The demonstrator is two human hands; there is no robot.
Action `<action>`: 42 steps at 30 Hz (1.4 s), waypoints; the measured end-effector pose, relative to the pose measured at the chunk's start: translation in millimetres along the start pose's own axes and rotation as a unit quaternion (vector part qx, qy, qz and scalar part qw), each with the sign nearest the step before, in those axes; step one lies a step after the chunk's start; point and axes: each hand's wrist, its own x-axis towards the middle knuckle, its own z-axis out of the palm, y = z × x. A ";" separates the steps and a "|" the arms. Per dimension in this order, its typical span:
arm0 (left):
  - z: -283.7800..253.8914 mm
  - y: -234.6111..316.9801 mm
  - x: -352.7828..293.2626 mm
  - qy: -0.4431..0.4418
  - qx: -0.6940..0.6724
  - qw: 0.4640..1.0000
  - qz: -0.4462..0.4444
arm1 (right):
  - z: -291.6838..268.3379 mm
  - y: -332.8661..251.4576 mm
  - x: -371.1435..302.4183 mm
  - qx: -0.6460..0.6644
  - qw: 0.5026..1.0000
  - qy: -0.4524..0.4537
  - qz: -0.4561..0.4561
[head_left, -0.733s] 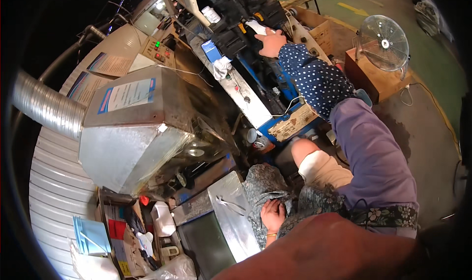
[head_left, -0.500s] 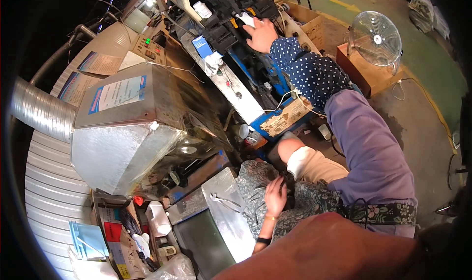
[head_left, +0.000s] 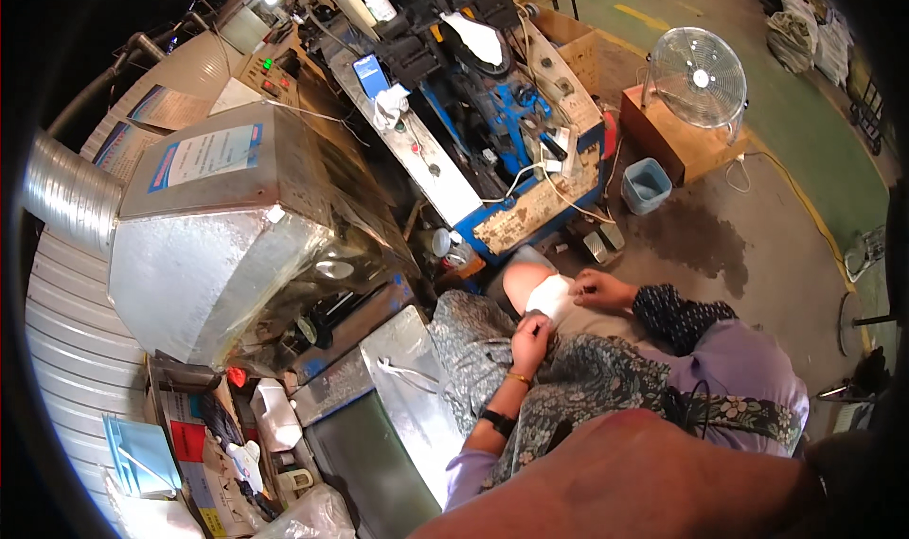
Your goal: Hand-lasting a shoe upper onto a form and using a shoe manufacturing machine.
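A white cloth (head_left: 549, 298) lies over my bent knee, at the end of a cream trouser leg or cover. My right hand (head_left: 602, 291) is at its right side, fingers pinched on the edge. My left hand (head_left: 530, 342) rests on the dark floral apron (head_left: 606, 373) with curled fingers touching the cloth's near edge; whatever is between them is too small to make out. Farther off, a white piece (head_left: 475, 39) covers a dark rounded form on the black and blue machine (head_left: 502, 113), and neither hand touches it.
Pliers (head_left: 407, 372) lie on the metal plate left of my lap. A large metal hood (head_left: 199, 255) stands at the left, above an open box of supplies (head_left: 204, 454). A fan (head_left: 701, 77) sits on a wooden box to the right, beside a blue-grey bin (head_left: 647, 187).
My right hand has left the white piece on the machine and come back to the cloth on my knee. My left hand's fingers have curled at the cloth. The view has shifted slightly.
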 end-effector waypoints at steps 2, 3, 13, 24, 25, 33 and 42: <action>-1.3 8.2 5.1 0.001 0.006 0.999 0.033 | -11.9 11.3 17.7 -0.019 0.996 -0.064 -0.056; -2.6 7.9 5.1 -0.007 0.003 1.000 0.018 | -14.9 4.3 26.3 -0.031 0.996 -0.081 -0.024; -1.6 23.4 -23.8 0.047 -0.121 0.991 0.011 | 3.6 -49.7 47.5 -0.043 0.994 0.064 -0.075; -74.3 98.6 67.9 0.278 -0.014 0.954 0.114 | -13.1 -154.8 123.6 -0.034 0.972 0.144 -0.183; -74.3 96.5 62.3 0.299 0.044 0.946 0.114 | -7.8 -148.9 126.3 -0.052 0.972 0.136 -0.183; -12.9 87.8 -40.1 0.093 0.032 0.989 0.112 | -45.6 -86.2 11.7 0.174 0.984 0.012 0.047; -12.5 76.5 -27.6 0.094 -0.026 0.988 0.120 | -20.9 -72.4 10.4 0.131 0.989 0.075 -0.006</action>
